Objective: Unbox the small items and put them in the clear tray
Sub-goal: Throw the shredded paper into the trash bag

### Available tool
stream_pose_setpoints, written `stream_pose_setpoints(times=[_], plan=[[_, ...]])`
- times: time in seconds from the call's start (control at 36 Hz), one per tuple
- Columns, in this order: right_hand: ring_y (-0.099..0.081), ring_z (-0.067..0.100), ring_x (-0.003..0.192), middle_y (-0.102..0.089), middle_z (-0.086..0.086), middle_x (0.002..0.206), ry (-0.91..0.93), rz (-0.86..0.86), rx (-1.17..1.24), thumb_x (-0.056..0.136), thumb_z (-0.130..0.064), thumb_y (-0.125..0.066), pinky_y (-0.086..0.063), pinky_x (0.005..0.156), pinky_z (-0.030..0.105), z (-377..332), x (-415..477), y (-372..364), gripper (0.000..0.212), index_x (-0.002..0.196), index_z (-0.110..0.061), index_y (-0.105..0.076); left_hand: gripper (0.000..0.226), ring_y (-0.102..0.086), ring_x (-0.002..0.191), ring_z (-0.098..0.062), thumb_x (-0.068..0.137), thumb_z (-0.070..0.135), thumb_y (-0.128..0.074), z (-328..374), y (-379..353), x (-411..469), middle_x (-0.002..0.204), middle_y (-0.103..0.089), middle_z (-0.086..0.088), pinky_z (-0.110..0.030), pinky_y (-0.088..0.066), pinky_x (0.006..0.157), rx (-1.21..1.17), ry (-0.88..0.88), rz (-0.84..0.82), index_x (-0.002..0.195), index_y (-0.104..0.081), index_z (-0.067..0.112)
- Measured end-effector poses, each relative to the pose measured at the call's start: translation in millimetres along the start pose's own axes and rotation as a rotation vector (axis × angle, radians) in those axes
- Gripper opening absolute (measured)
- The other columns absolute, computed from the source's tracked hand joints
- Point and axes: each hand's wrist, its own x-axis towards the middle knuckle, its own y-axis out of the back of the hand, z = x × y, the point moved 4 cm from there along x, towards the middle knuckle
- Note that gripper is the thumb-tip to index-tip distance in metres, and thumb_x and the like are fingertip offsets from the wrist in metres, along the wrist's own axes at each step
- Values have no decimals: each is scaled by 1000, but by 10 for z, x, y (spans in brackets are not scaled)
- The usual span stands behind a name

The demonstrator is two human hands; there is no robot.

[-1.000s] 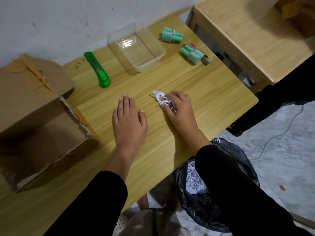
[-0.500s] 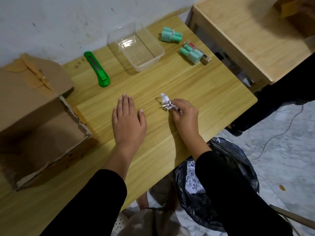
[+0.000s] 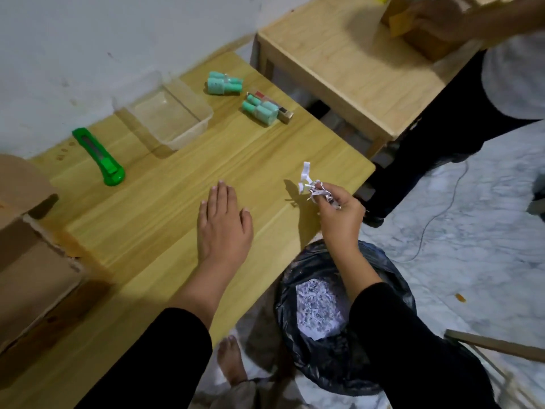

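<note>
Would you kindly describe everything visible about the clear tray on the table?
The clear tray is a rectangular, see-through container that looks like thin plastic, with upright walls and a slightly flared rim. It stands upright and open, with nothing visible inside, near the table's far edge by the wall. A green knife lies to its left and two bundles of teal items to its right; none touch it, and neither hand is near.
</note>
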Motion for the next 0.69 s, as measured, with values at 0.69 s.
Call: stream_pose_setpoints(times=[0.69], plan=[[-49,28,122,-47,17,136,-513,-79,-432,87,-11,-60,-34,94,23,2109,-754,1540,44,129,-2,-51,61,-8,144,-33,95,28,-34,539,-325,142,155,-14,-18,-45,-7,118,82,-15,88,145,-18,-3]])
